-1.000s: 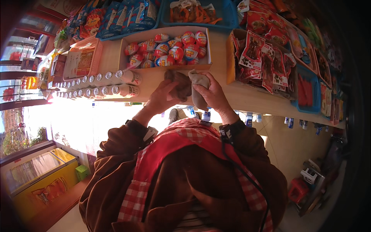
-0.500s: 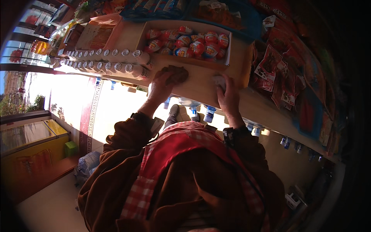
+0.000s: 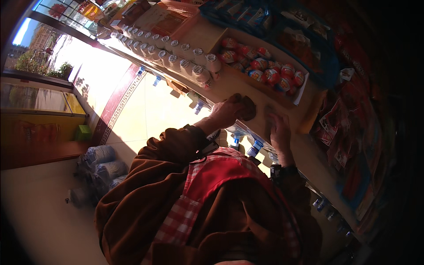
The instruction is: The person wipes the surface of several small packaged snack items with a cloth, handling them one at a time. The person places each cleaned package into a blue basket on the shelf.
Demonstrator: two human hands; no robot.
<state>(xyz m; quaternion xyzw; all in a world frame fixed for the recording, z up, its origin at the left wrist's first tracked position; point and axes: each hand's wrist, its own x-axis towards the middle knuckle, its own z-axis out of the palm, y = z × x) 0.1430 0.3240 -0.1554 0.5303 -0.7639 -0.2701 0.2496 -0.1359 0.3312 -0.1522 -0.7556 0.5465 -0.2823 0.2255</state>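
Note:
My left hand (image 3: 225, 113) is closed on a crumpled brown cloth (image 3: 248, 108), which rests on the wooden counter (image 3: 216, 92) near its front edge. To its right, my right hand (image 3: 279, 128) is over the same counter, fingers stretched out and somewhat blurred; I see nothing in it. Just beyond both hands stands an open box (image 3: 302, 94) of red, white and blue egg-shaped packs (image 3: 271, 76). Rows of white-capped bottles (image 3: 201, 75) line the counter to the left of my left hand.
Blue trays (image 3: 327, 73) and a pink basket (image 3: 190, 22) with packaged goods stand farther back. Red packets (image 3: 338, 128) pile up at the right. Blue-capped bottles (image 3: 255, 148) show below the counter edge. At left are a yellow chest freezer (image 3: 39, 132) and wrapped bundles (image 3: 108, 170) on the floor.
The view has turned, so the counter now slants down to the right. The cloth stays in my left hand. The whitish thing seen under my right hand before no longer shows.

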